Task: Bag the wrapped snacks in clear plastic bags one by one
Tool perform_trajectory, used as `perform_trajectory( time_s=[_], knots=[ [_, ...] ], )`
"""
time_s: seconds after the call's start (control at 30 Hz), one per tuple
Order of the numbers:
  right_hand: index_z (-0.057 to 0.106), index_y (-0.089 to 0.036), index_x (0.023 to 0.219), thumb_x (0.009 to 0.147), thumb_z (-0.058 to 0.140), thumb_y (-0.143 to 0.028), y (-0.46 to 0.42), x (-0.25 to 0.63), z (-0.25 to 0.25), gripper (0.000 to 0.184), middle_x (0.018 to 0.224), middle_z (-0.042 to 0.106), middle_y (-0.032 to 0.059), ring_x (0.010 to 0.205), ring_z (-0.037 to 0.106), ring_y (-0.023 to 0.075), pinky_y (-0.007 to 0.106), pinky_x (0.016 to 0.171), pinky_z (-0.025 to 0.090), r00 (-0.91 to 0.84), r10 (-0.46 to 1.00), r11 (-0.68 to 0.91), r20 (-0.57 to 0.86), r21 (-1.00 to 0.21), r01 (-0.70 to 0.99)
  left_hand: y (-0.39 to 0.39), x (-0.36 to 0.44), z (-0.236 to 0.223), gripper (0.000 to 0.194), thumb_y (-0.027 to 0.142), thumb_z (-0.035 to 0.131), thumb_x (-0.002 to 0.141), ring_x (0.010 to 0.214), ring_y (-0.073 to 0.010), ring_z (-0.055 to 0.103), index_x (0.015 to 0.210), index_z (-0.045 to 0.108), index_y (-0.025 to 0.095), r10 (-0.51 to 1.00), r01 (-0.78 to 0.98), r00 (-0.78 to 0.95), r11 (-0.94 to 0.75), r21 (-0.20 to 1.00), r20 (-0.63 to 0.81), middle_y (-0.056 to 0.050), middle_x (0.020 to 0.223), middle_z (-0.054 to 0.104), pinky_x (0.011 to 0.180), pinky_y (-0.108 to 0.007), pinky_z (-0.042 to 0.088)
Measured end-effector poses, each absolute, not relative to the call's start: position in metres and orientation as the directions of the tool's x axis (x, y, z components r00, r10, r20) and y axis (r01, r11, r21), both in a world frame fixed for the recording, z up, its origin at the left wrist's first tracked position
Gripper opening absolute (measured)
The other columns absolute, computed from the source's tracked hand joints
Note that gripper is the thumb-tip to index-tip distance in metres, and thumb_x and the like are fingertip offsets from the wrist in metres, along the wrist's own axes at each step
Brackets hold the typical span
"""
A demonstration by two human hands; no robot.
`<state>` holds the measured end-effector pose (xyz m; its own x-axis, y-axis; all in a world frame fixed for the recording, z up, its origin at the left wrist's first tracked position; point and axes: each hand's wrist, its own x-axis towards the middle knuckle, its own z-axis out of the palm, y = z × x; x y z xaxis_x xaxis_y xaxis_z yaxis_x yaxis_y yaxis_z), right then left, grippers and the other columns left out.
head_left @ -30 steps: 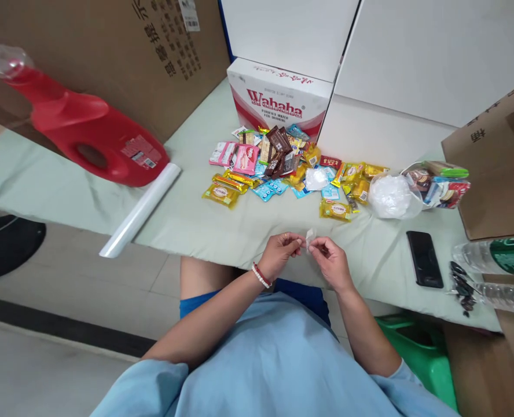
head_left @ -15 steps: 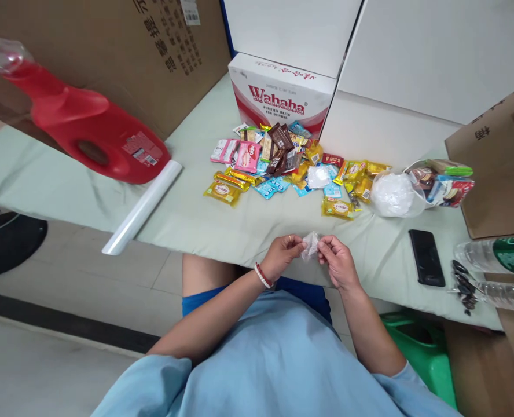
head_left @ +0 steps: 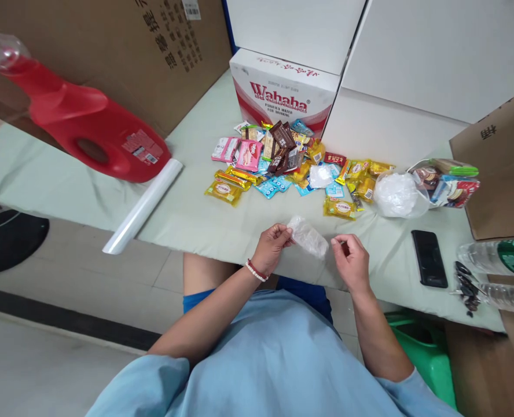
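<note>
Between the thumb and fingers of my left hand (head_left: 273,246) is one end of a crumpled clear plastic bag (head_left: 309,236). The bag stretches out to the right, over the near part of the cloth-covered table. Just past its far end is my right hand (head_left: 351,260), fingers curled in and thumb close to the index finger. A small gap shows between those fingertips and the bag, and I see nothing in them. Beyond the hands lies a pile of wrapped snacks (head_left: 283,152), with a yellow snack packet (head_left: 339,207) closest to the bag.
A red jug (head_left: 96,133) and a white roll (head_left: 143,207) are on the left. A Wahaha carton (head_left: 283,95) stands behind the snacks. To the right are a bundle of clear plastic (head_left: 396,196), snack boxes (head_left: 452,188), a black phone (head_left: 429,259), dark glasses (head_left: 467,286) and bottles (head_left: 478,255).
The bag was bunched between both hands; now it is spread longer from my left hand. My right hand has come off it and moved right; my left hand has shifted slightly left.
</note>
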<state>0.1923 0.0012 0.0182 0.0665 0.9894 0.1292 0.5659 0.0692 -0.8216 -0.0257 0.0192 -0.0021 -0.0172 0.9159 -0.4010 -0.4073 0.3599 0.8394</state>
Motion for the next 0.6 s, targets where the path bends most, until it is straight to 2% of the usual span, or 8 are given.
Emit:
perform_trajectory(
  time_s=[0.03, 0.1, 0.17, 0.23, 0.3, 0.4, 0.47, 0.6],
  knots=[
    [0.068, -0.026, 0.092, 0.096, 0.061, -0.040, 0.001, 0.189, 0.023, 0.016, 0.092, 0.066, 0.0050, 0.073, 0.057, 0.0193, 0.034, 0.073, 0.048, 0.062, 0.979, 0.123, 0.196, -0.799, 0.589, 0.019, -0.025, -0.003, 0.046, 0.055, 0.088, 0.066, 0.063, -0.0098, 0.057, 0.077, 0.062, 0.018, 0.921, -0.384, -0.012, 0.356, 0.852, -0.390, 0.003, 0.067, 0.065, 0.067, -0.025, 0.048],
    [0.069, -0.028, 0.099, 0.095, 0.064, -0.039, 0.002, 0.178, 0.028, 0.013, 0.100, 0.067, 0.0070, 0.080, 0.060, 0.0214, 0.036, 0.076, 0.049, -0.046, 0.970, 0.219, 0.239, -0.776, 0.592, 0.018, -0.023, -0.004, 0.045, 0.056, 0.086, 0.068, 0.062, -0.0102, 0.057, 0.076, 0.063, 0.018, 0.929, -0.351, 0.003, 0.348, 0.869, -0.370, 0.002, 0.066, 0.065, 0.067, -0.025, 0.047],
    [0.070, -0.028, 0.100, 0.094, 0.065, -0.036, 0.006, 0.168, 0.026, 0.012, 0.101, 0.069, 0.0073, 0.087, 0.063, 0.0232, 0.036, 0.080, 0.050, -0.214, 0.959, 0.279, 0.188, -0.766, 0.580, 0.017, -0.022, -0.004, 0.045, 0.056, 0.084, 0.071, 0.063, -0.0106, 0.057, 0.076, 0.063, 0.017, 0.933, -0.343, 0.018, 0.344, 0.874, -0.360, 0.001, 0.066, 0.066, 0.067, -0.025, 0.047],
    [0.070, -0.027, 0.095, 0.096, 0.062, -0.032, 0.010, 0.160, 0.019, 0.010, 0.094, 0.069, 0.0060, 0.085, 0.064, 0.0227, 0.035, 0.079, 0.049, -0.310, 0.944, 0.284, 0.116, -0.764, 0.579, 0.016, -0.022, -0.004, 0.044, 0.057, 0.082, 0.073, 0.065, -0.0112, 0.059, 0.078, 0.063, 0.017, 0.934, -0.338, 0.024, 0.342, 0.877, -0.355, 0.001, 0.068, 0.067, 0.068, -0.026, 0.047],
    [0.069, -0.025, 0.090, 0.098, 0.057, -0.029, 0.013, 0.156, 0.011, 0.014, 0.087, 0.067, 0.0045, 0.079, 0.063, 0.0204, 0.032, 0.074, 0.048, -0.302, 0.950, 0.249, 0.080, -0.778, 0.577, 0.013, -0.022, -0.005, 0.044, 0.055, 0.084, 0.072, 0.070, -0.0124, 0.061, 0.084, 0.065, 0.017, 0.938, -0.328, 0.040, 0.338, 0.882, -0.345, 0.000, 0.073, 0.070, 0.070, -0.026, 0.047],
    [0.066, -0.023, 0.088, 0.097, 0.057, -0.028, 0.015, 0.153, 0.006, 0.015, 0.085, 0.066, 0.0038, 0.074, 0.061, 0.0181, 0.030, 0.071, 0.046, -0.264, 0.962, 0.212, 0.073, -0.811, 0.546, 0.008, -0.021, -0.009, 0.049, 0.047, 0.093, 0.062, 0.078, -0.0134, 0.064, 0.089, 0.067, 0.016, 0.932, -0.337, 0.112, 0.362, 0.869, -0.345, -0.001, 0.082, 0.072, 0.075, -0.026, 0.048],
    [0.066, -0.022, 0.087, 0.097, 0.057, -0.027, 0.015, 0.152, 0.005, 0.014, 0.084, 0.065, 0.0035, 0.073, 0.060, 0.0174, 0.029, 0.070, 0.046, -0.293, 0.954, 0.216, 0.064, -0.824, 0.524, 0.005, -0.019, -0.014, 0.047, 0.043, 0.095, 0.058, 0.074, -0.0124, 0.062, 0.084, 0.068, 0.014, 0.917, -0.348, 0.148, 0.399, 0.848, -0.370, 0.000, 0.079, 0.071, 0.074, -0.026, 0.047],
    [0.066, -0.021, 0.099, 0.094, 0.061, -0.028, 0.012, 0.155, 0.003, 0.010, 0.093, 0.063, 0.0043, 0.070, 0.057, 0.0151, 0.028, 0.066, 0.046, -0.344, 0.938, 0.217, 0.044, -0.850, 0.481, 0.005, -0.019, -0.020, 0.043, 0.047, 0.091, 0.062, 0.067, -0.0125, 0.060, 0.079, 0.070, 0.014, 0.901, -0.384, 0.134, 0.431, 0.817, -0.413, 0.000, 0.070, 0.069, 0.069, -0.027, 0.047]
  ],
)
